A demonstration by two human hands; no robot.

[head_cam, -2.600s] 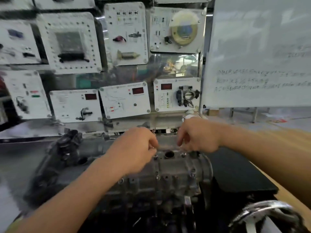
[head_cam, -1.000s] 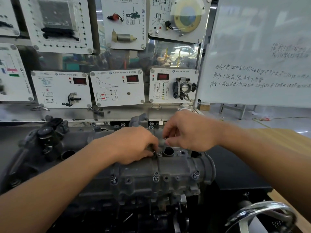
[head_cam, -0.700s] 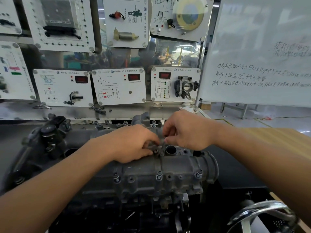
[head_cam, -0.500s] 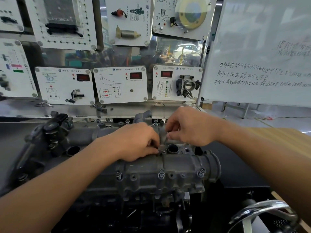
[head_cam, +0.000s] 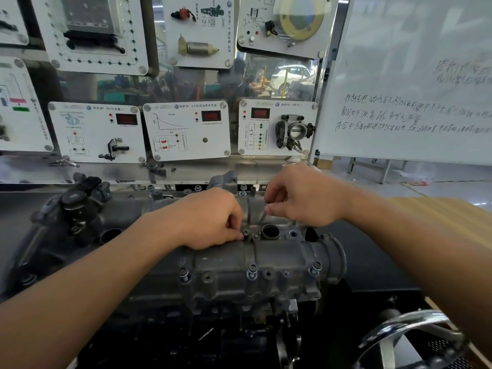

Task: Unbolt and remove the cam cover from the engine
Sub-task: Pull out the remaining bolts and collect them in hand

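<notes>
The grey cast cam cover (head_cam: 269, 253) lies across the middle of the engine, with a round open plug hole (head_cam: 270, 231) on top. My left hand (head_cam: 210, 219) rests on the cover, and its curled fingertips pinch a small bolt (head_cam: 245, 233) just left of that hole. My right hand (head_cam: 303, 198) hovers over the cover's far side. Its thumb and forefinger pinch a thin grey bolt shank (head_cam: 264, 213) that stands up from the cover. Three bolts (head_cam: 252, 268) sit along the cover's front edge.
White sensor training panels (head_cam: 186, 129) stand behind the engine above a metal shelf (head_cam: 186, 171). A whiteboard (head_cam: 412, 89) is at the right. A black sensor block (head_cam: 77, 203) sits at the engine's left end, and a chrome wheel (head_cam: 407, 331) is at the bottom right.
My right hand has lifted slightly and drawn the thin bolt upward. My left hand stays at the same bolt beside the plug hole. My view has dropped and moved closer.
</notes>
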